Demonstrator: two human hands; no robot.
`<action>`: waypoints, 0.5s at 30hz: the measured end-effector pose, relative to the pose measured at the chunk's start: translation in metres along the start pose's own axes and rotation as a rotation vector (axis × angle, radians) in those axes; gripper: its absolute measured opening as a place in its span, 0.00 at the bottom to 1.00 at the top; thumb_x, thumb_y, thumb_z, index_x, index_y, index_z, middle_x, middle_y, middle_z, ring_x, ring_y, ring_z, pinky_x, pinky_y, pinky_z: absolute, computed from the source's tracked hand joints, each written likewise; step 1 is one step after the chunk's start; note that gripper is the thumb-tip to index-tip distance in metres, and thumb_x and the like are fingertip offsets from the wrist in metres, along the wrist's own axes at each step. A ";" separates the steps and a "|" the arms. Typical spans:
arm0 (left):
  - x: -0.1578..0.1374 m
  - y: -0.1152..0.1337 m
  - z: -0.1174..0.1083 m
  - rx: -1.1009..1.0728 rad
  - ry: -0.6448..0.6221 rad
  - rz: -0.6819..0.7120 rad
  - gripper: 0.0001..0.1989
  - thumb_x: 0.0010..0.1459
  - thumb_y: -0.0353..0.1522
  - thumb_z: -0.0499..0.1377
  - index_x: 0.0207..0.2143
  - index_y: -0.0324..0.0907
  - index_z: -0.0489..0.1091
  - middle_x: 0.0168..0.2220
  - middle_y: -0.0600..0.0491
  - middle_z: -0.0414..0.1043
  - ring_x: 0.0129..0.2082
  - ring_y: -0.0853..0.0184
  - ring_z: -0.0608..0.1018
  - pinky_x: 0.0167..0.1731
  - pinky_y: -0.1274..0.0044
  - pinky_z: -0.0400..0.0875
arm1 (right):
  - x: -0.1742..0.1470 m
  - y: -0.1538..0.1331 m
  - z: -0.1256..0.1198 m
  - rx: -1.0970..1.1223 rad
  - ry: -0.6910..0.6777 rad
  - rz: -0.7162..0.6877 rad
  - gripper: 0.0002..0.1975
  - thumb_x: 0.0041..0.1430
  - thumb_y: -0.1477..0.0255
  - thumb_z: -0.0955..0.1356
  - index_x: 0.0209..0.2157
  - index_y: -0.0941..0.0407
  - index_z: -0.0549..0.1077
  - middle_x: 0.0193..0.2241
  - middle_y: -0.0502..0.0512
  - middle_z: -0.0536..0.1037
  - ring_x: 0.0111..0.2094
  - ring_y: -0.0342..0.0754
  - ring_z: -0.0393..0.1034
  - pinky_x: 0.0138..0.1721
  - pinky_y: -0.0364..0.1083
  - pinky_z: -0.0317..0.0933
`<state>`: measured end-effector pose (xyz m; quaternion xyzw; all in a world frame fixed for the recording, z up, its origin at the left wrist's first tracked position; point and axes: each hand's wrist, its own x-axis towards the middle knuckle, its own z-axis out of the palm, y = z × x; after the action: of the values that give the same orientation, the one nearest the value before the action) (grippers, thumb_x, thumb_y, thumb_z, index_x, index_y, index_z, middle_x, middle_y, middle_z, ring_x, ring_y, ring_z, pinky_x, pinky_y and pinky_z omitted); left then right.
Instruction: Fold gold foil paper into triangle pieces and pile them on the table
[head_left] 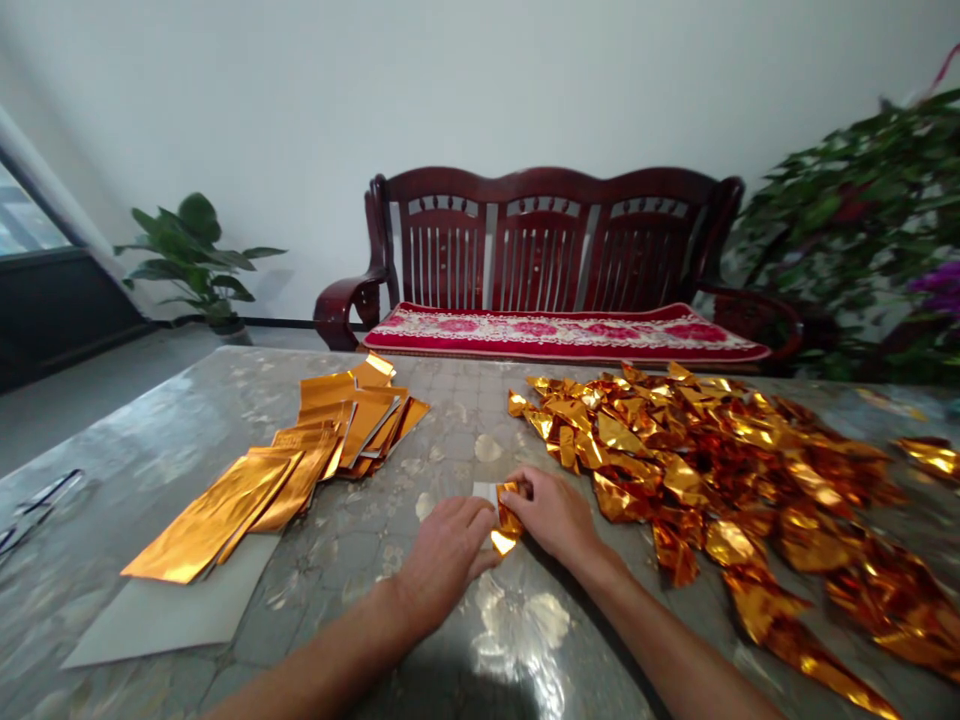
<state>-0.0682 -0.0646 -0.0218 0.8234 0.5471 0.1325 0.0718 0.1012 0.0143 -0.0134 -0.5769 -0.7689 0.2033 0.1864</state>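
A small sheet of gold foil paper [507, 520] is pinched between the left hand [448, 556] and right hand [551, 512] on the table [525, 640]. The thin foil could tear or crease crookedly if pressed unevenly, or slide on the glossy surface.

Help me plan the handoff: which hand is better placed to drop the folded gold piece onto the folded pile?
Probably the right hand: it pinches the gold foil piece, and the folded pile lies just beside it. The left hand is farther away.
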 end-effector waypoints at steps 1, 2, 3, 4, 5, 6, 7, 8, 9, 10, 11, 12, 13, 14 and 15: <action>0.000 -0.001 0.001 0.021 0.010 -0.009 0.15 0.59 0.38 0.64 0.46 0.45 0.67 0.50 0.52 0.73 0.48 0.59 0.74 0.47 0.68 0.65 | 0.000 -0.001 0.001 -0.014 0.004 -0.005 0.06 0.57 0.65 0.70 0.35 0.49 0.78 0.29 0.48 0.80 0.34 0.48 0.72 0.30 0.43 0.52; 0.001 -0.003 0.001 0.037 0.020 -0.014 0.19 0.58 0.40 0.65 0.49 0.45 0.66 0.52 0.51 0.73 0.50 0.58 0.74 0.48 0.67 0.65 | 0.000 -0.001 0.002 -0.023 0.011 -0.008 0.05 0.57 0.65 0.70 0.35 0.48 0.79 0.28 0.48 0.80 0.34 0.49 0.72 0.30 0.43 0.52; 0.001 -0.005 0.002 0.048 0.029 -0.016 0.23 0.57 0.42 0.66 0.51 0.46 0.66 0.54 0.50 0.72 0.51 0.57 0.73 0.48 0.67 0.64 | -0.001 -0.001 0.003 -0.028 0.020 -0.009 0.05 0.57 0.65 0.70 0.34 0.48 0.79 0.28 0.48 0.79 0.34 0.49 0.71 0.30 0.43 0.52; 0.001 -0.006 0.002 0.055 0.033 -0.017 0.26 0.56 0.43 0.66 0.54 0.46 0.65 0.56 0.50 0.72 0.52 0.57 0.73 0.49 0.66 0.64 | -0.001 -0.001 0.004 -0.030 0.029 -0.007 0.05 0.57 0.66 0.70 0.35 0.48 0.79 0.28 0.48 0.79 0.35 0.49 0.71 0.31 0.44 0.52; 0.002 -0.007 0.002 0.061 0.030 -0.016 0.28 0.55 0.43 0.66 0.55 0.46 0.64 0.57 0.50 0.71 0.53 0.56 0.72 0.50 0.66 0.64 | 0.000 -0.001 0.005 -0.031 0.037 -0.005 0.05 0.56 0.66 0.70 0.34 0.48 0.79 0.28 0.48 0.79 0.35 0.50 0.71 0.31 0.44 0.53; 0.003 -0.007 0.002 0.067 0.021 -0.015 0.30 0.55 0.44 0.66 0.57 0.45 0.63 0.58 0.49 0.71 0.54 0.56 0.72 0.50 0.65 0.63 | 0.000 -0.001 0.006 -0.032 0.046 -0.006 0.05 0.56 0.67 0.70 0.34 0.48 0.79 0.28 0.48 0.79 0.35 0.50 0.71 0.31 0.44 0.53; 0.004 -0.008 0.001 0.072 0.008 -0.014 0.30 0.55 0.44 0.66 0.57 0.45 0.63 0.59 0.49 0.70 0.54 0.56 0.72 0.51 0.65 0.63 | 0.000 -0.001 0.007 -0.033 0.056 -0.011 0.04 0.56 0.67 0.70 0.34 0.48 0.79 0.28 0.49 0.79 0.35 0.50 0.71 0.32 0.44 0.54; 0.005 -0.008 0.000 0.077 -0.006 -0.014 0.30 0.56 0.45 0.65 0.57 0.45 0.64 0.60 0.48 0.69 0.54 0.55 0.71 0.51 0.65 0.63 | 0.000 -0.001 0.008 -0.033 0.065 -0.019 0.04 0.56 0.68 0.69 0.33 0.49 0.79 0.28 0.49 0.79 0.36 0.50 0.71 0.32 0.44 0.55; 0.005 -0.008 -0.001 0.081 -0.017 -0.015 0.29 0.56 0.45 0.65 0.57 0.45 0.64 0.60 0.48 0.69 0.55 0.55 0.71 0.51 0.64 0.63 | 0.000 -0.001 0.009 -0.032 0.073 -0.028 0.04 0.56 0.69 0.69 0.33 0.49 0.79 0.29 0.49 0.79 0.36 0.51 0.71 0.33 0.44 0.55; 0.006 -0.008 -0.001 0.083 -0.025 -0.016 0.29 0.56 0.45 0.65 0.57 0.45 0.64 0.61 0.47 0.68 0.55 0.55 0.71 0.52 0.64 0.63 | 0.000 -0.001 0.009 -0.030 0.080 -0.038 0.05 0.56 0.69 0.69 0.33 0.49 0.79 0.29 0.49 0.80 0.37 0.51 0.71 0.34 0.45 0.56; 0.007 -0.007 -0.002 0.085 -0.030 -0.019 0.29 0.56 0.45 0.65 0.57 0.45 0.65 0.61 0.47 0.68 0.55 0.55 0.71 0.52 0.63 0.63 | 0.000 -0.001 0.010 -0.029 0.084 -0.049 0.05 0.56 0.70 0.69 0.34 0.49 0.79 0.30 0.50 0.80 0.37 0.51 0.71 0.35 0.45 0.57; 0.008 -0.007 -0.003 0.086 -0.035 -0.023 0.29 0.56 0.45 0.65 0.57 0.45 0.65 0.61 0.47 0.68 0.55 0.54 0.70 0.52 0.63 0.63 | -0.001 -0.001 0.011 -0.028 0.087 -0.063 0.06 0.56 0.71 0.69 0.34 0.49 0.79 0.31 0.50 0.80 0.38 0.51 0.71 0.36 0.45 0.58; 0.009 -0.007 -0.004 0.088 -0.039 -0.025 0.29 0.56 0.45 0.65 0.56 0.46 0.65 0.61 0.46 0.68 0.55 0.54 0.70 0.52 0.63 0.63 | -0.001 0.000 0.011 -0.028 0.091 -0.081 0.06 0.56 0.72 0.68 0.34 0.49 0.79 0.31 0.50 0.81 0.39 0.51 0.71 0.37 0.46 0.58; 0.009 -0.007 -0.004 0.090 -0.043 -0.028 0.29 0.56 0.45 0.65 0.56 0.46 0.65 0.61 0.46 0.68 0.55 0.54 0.70 0.52 0.63 0.63 | -0.001 0.000 0.012 -0.031 0.096 -0.102 0.06 0.57 0.72 0.68 0.34 0.49 0.78 0.32 0.49 0.81 0.39 0.51 0.71 0.38 0.46 0.59; 0.009 -0.007 -0.005 0.093 -0.048 -0.031 0.29 0.56 0.46 0.65 0.56 0.46 0.65 0.61 0.46 0.67 0.55 0.54 0.70 0.52 0.63 0.63 | -0.001 0.000 0.013 -0.036 0.104 -0.125 0.06 0.57 0.73 0.68 0.34 0.49 0.78 0.33 0.50 0.81 0.39 0.51 0.71 0.39 0.46 0.59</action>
<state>-0.0723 -0.0536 -0.0177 0.8202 0.5634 0.0860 0.0484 0.0951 0.0119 -0.0245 -0.5409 -0.7960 0.1473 0.2282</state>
